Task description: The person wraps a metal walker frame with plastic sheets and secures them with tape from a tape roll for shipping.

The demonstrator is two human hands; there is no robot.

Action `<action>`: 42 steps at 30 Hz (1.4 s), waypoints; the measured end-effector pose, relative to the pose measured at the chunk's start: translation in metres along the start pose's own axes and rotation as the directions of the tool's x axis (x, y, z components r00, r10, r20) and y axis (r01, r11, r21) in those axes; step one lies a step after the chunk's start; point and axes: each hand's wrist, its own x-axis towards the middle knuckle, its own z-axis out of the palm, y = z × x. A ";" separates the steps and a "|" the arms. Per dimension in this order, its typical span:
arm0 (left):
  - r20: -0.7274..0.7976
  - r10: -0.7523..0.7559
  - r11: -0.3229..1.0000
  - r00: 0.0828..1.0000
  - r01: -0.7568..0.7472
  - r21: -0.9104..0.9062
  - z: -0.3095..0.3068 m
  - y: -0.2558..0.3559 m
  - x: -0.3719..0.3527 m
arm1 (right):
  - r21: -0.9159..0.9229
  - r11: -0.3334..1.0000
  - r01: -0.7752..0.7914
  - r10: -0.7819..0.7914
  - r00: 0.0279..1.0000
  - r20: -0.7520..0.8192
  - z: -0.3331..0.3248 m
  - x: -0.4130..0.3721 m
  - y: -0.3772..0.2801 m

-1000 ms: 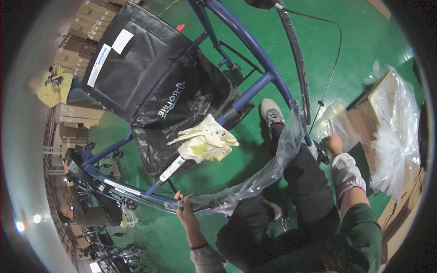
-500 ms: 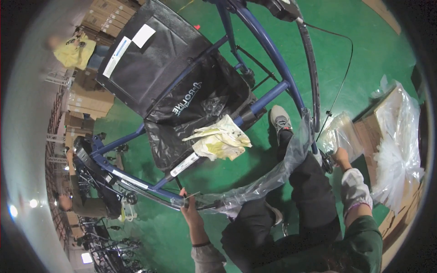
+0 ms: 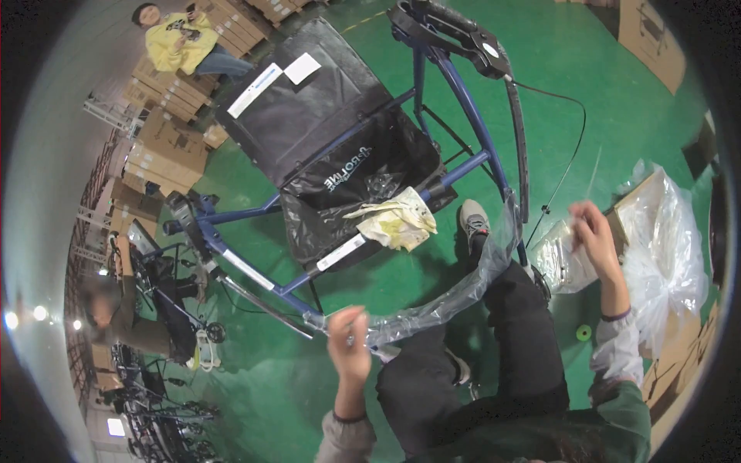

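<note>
A blue walker frame (image 3: 471,100) with a black seat bag (image 3: 340,177) stands before me. A stained yellow-white cloth (image 3: 397,221) lies on its crossbar. Clear plastic film (image 3: 455,309) hangs along its near side. My left hand (image 3: 350,343) is curled near the left end of the film, around something small I cannot make out. My right hand (image 3: 596,239) is raised beside the right wheel, slightly blurred, fingers bent and apart, with nothing visible in it. A black cable (image 3: 583,123) loops from the handle down towards the right wheel.
Plastic-wrapped cardboard (image 3: 668,239) lies at the right, and a small green round object (image 3: 583,332) is on the floor. At the left are stacked boxes (image 3: 166,147), a person in yellow (image 3: 181,42), another person (image 3: 127,324) and more walkers (image 3: 162,401).
My right hand has left the wheel and risen. My left hand has moved away from the frame's left end, to the right. The view has shifted, and the green round object now shows.
</note>
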 end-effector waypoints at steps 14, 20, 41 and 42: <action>0.656 -0.352 0.680 0.667 0.664 -0.310 0.286 0.106 0.063 | -0.291 0.790 0.540 -0.599 0.781 -0.176 0.094 0.124 -0.048; 0.721 -0.483 0.553 0.497 0.811 -0.188 0.295 0.106 0.051 | 0.339 0.899 0.278 -0.229 0.957 -0.177 0.089 0.119 -0.043; 0.671 -0.636 -0.083 0.381 0.831 -0.550 0.322 0.103 0.046 | 0.498 0.862 -0.099 0.052 0.993 0.107 0.089 0.108 -0.024; 0.682 -0.630 -0.102 0.371 0.831 -0.546 0.323 0.101 0.046 | 0.505 0.856 -0.115 0.068 0.992 0.110 0.087 0.107 -0.024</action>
